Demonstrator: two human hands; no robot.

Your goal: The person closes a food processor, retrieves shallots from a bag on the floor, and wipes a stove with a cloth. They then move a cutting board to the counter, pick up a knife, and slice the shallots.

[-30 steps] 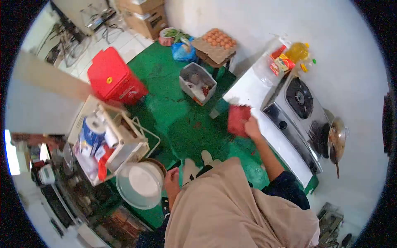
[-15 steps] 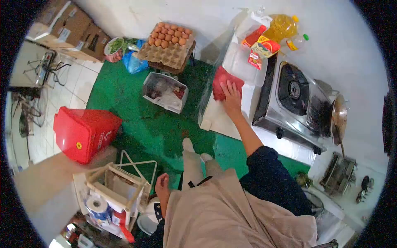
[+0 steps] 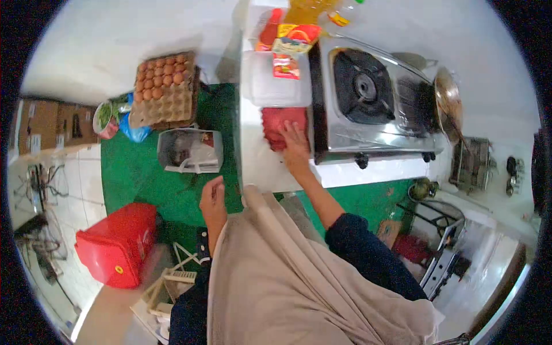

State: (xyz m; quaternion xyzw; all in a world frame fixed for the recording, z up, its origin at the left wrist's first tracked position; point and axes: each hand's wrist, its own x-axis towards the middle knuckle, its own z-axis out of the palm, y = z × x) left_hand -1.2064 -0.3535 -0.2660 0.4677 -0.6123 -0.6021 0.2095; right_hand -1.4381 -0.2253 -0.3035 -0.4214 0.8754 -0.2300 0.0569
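Cloth [image 3: 273, 131] lies on the table [image 3: 261, 169] under my spread right grip [image 3: 294, 145], probably for even pressure (left grip [image 3: 213, 200] loose, empty).

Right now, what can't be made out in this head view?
All in the head view:
Right hand: its palm, turned down onto the red cloth.
Counter beneath the cloth: covered by it.
Yellow bottle: upper part cut off by the top edge.
Small red packet: fine print too small and blurred.
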